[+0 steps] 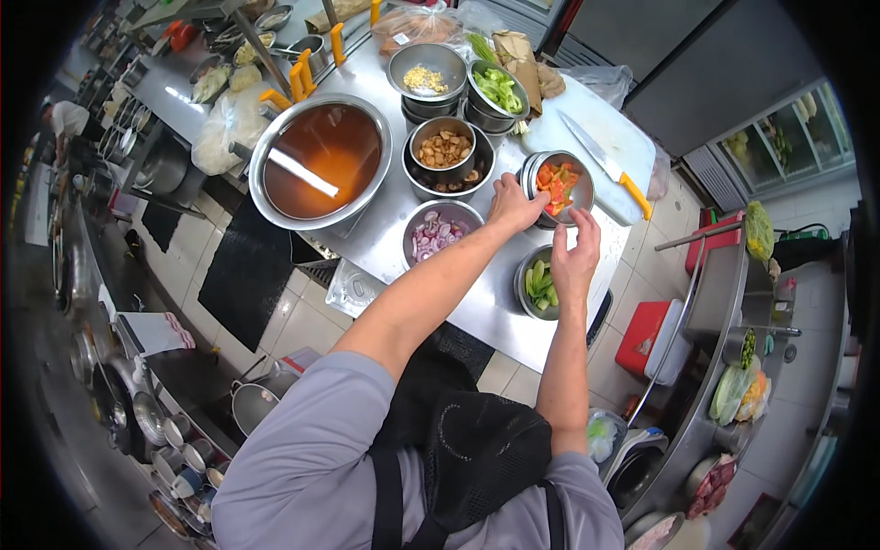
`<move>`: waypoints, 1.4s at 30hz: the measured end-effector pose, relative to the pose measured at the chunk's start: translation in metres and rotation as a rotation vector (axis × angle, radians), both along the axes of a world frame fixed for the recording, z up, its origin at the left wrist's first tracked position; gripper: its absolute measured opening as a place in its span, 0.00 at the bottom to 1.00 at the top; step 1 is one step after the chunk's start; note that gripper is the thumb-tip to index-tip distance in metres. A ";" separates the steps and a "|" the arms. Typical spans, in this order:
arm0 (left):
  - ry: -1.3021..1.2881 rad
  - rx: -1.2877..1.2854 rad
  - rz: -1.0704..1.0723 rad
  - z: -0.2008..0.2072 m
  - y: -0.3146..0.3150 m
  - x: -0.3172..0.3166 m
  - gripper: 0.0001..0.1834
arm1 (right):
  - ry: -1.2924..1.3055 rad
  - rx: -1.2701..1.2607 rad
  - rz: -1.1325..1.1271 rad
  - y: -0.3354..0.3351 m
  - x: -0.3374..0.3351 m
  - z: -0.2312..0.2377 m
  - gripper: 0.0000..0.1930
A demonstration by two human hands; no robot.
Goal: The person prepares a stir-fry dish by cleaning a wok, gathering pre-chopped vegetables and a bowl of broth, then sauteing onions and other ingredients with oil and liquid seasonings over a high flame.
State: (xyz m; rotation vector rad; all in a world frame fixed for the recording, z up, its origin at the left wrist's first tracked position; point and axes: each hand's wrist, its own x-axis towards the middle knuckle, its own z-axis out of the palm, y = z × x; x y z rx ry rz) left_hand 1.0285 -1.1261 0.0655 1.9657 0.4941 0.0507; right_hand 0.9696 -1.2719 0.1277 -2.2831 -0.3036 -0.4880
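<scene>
My left hand (518, 205) grips the left side of a steel bowl (581, 195) holding chopped red-orange pieces, perhaps tomato or pepper. This bowl tilts slightly and seems to rest in or on other steel bowls. At its near rim is my right hand (577, 252), thumb and fingers apart; whether the fingertips touch the metal I cannot tell. Just below stands a bowl of green vegetable pieces (541, 284). Sliced purple onion (435, 236) fills a bowl left of my left forearm. Behind it, a small bowl of brown slices (444, 148) sits over a larger bowl.
A large bowl of amber liquid (321, 165) stands at the left of the steel table (390, 225). An orange-handled knife (605, 165) lies on the white cutting board (632, 137). Behind are bowls of chopped garlic (424, 81) and green pepper (498, 90). A red cooler (646, 339) stands right.
</scene>
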 end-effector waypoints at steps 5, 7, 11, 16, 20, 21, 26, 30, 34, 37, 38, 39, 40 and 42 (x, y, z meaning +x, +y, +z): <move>-0.114 -0.143 -0.057 0.011 0.040 -0.033 0.38 | -0.009 0.034 0.216 0.032 -0.043 -0.005 0.18; -0.369 -0.033 -0.004 0.046 0.068 -0.090 0.28 | 0.030 -0.002 0.332 0.054 -0.066 -0.030 0.22; -0.285 0.488 0.241 -0.006 0.128 -0.184 0.24 | 0.069 -0.269 0.523 0.109 -0.072 -0.055 0.36; 0.127 -0.314 0.202 -0.028 0.124 -0.205 0.29 | 0.267 -0.546 0.541 0.134 -0.063 -0.082 0.40; 0.087 -0.336 0.162 -0.025 0.130 -0.205 0.24 | 0.364 -0.607 0.600 0.141 -0.053 -0.094 0.34; 0.085 -0.346 0.172 -0.026 0.130 -0.205 0.24 | 0.341 -0.607 0.607 0.139 -0.052 -0.098 0.33; 0.058 -0.304 0.101 -0.025 0.138 -0.199 0.22 | 0.359 -0.656 0.742 0.122 -0.011 -0.113 0.33; 0.035 -0.271 0.068 -0.032 0.157 -0.197 0.21 | 0.254 -0.698 0.798 0.126 -0.030 -0.072 0.35; 0.023 -0.316 0.013 -0.032 0.161 -0.186 0.22 | 0.137 -0.666 0.798 0.138 -0.033 -0.101 0.34; 0.060 -0.251 -0.030 -0.033 0.168 -0.186 0.22 | 0.273 -0.640 0.830 0.147 -0.034 -0.112 0.32; 0.034 -0.260 -0.006 -0.037 0.168 -0.188 0.22 | 0.302 -0.643 0.812 0.152 -0.035 -0.109 0.30; 0.004 -0.268 0.017 -0.044 0.167 -0.186 0.22 | 0.308 -0.575 0.824 0.153 -0.030 -0.109 0.24; -0.016 -0.200 0.007 -0.049 0.167 -0.185 0.22 | 0.303 -0.547 0.794 0.155 -0.028 -0.108 0.25; -0.124 -0.057 -0.017 -0.074 0.161 -0.177 0.23 | 0.269 -0.477 0.736 0.146 -0.019 -0.110 0.25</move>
